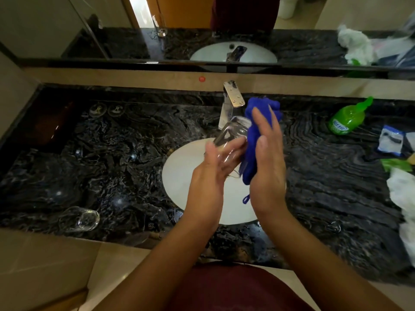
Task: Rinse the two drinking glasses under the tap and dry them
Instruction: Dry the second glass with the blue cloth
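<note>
black marble countertop (325, 176) veined in wavy grey-white streaks across the middle of the frame, around a plain white sink basin (179, 173). bright blue cloth (251, 140) at centre, beside a clear colourless glass (231, 135), with another clear glass (78, 218) at lower left. translucent green bottle (343, 118) with a blue-and-white label at upper right; dark red shirt (235, 288) at bottom centre.

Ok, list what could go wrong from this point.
1. The glass is held tilted over the sink by the left hand alone; wet, it may slip while the right hand rubs it with the blue cloth.
2. The second glass stands near the counter's front edge, where an elbow could knock it off.
</note>
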Motion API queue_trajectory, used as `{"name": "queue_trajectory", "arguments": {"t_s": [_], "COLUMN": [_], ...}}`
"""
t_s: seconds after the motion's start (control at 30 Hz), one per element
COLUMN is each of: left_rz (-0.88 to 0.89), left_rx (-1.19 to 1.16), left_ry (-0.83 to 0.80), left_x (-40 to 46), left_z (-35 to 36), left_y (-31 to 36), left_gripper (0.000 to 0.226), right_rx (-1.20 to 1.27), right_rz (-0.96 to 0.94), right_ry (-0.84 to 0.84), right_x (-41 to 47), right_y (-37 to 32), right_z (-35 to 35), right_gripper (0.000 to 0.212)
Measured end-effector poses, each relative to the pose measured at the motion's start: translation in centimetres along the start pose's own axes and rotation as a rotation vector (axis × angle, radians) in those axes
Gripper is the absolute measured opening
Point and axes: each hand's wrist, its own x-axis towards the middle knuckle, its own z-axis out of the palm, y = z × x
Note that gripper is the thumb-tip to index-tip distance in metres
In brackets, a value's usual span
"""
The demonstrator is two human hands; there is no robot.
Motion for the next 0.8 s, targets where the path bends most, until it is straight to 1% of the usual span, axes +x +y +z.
{"name": "queue_trajectory", "arguments": {"t_s": [0.07, 0.1, 0.13, 0.2, 0.23, 0.27, 0.33, 0.37, 0.4, 0.47, 0.5, 0.53, 0.6, 0.67, 0.73, 0.8], "left_rz": [-0.1, -0.119, -0.119, -0.077, -0.053, -0.043, -0.034, -0.026, -0.021, -0.036, -0.049, -0.067, -0.118, -0.191, -0.225, -0.202], "left_rx": [-0.117, -0.119, -0.098, -0.016, 0.037, 0.081, 0.143, 0.163, 0.148, 0.034, -0.04, -0.105, -0.225, -0.362, -0.434, -0.408], "left_ry": [-0.006, -0.003, 0.008, 0.061, 0.103, 0.15, 0.201, 0.197, 0.182, 0.164, 0.158, 0.142, 0.098, 0.055, 0.034, 0.05], "left_x": [0.4, 0.5, 0.6, 0.7, 0.7, 0.6, 0.3, 0.2, 0.1, 0.0, 0.0, 0.1, 0.4, 0.8, 1.0, 1.2], "left_z": [-0.4, -0.7, -0.9, -1.0, -1.0, -1.0, -1.1, -1.1, -1.1, -1.2, -1.3, -1.5, -1.8, -2.1, -2.3, -2.3], "left_y": [0.3, 0.5, 0.5, 0.5, 0.4, 0.3, 0.3, 0.4, 0.5, 0.6, 0.7, 0.5, 0.1, -0.4, -0.7, -1.1], "left_gripper": [0.08, 0.085, 0.085, 0.08, 0.074, 0.067, 0.056, 0.055, 0.059, 0.063, 0.06, 0.057, 0.053, 0.045, 0.05, 0.054], "right_rx": [-0.132, -0.219, -0.317, -0.479, -0.529, -0.567, -0.597, -0.559, -0.463, -0.14, 0.027, 0.165, 0.389, 0.549, 0.604, 0.612], "right_rz": [-0.118, -0.195, -0.286, -0.43, -0.461, -0.458, -0.391, -0.327, -0.223, 0.068, 0.176, 0.244, 0.346, 0.442, 0.494, 0.54], "right_ry": [-0.052, -0.077, -0.096, -0.141, -0.185, -0.25, -0.39, -0.439, -0.473, -0.536, -0.554, -0.551, -0.512, -0.485, -0.436, -0.351], "right_x": [-0.1, 0.0, 0.0, 0.3, 0.6, 1.0, 1.8, 2.3, 2.8, 4.0, 4.2, 4.2, 3.9, 3.3, 2.8, 2.3], "right_y": [0.3, 0.2, 0.2, 0.0, -0.3, -0.6, -1.3, -1.7, -2.1, -2.7, -2.8, -2.6, -2.2, -2.0, -1.8, -1.5], "right_z": [-0.2, -0.3, -0.4, -0.4, -0.3, -0.2, -0.3, -0.5, -0.9, -1.7, -1.9, -2.0, -1.8, -1.4, -1.1, -0.8], "right_gripper": [0.051, 0.053, 0.05, 0.042, 0.041, 0.041, 0.039, 0.034, 0.029, 0.024, 0.024, 0.025, 0.029, 0.033, 0.033, 0.037]}}
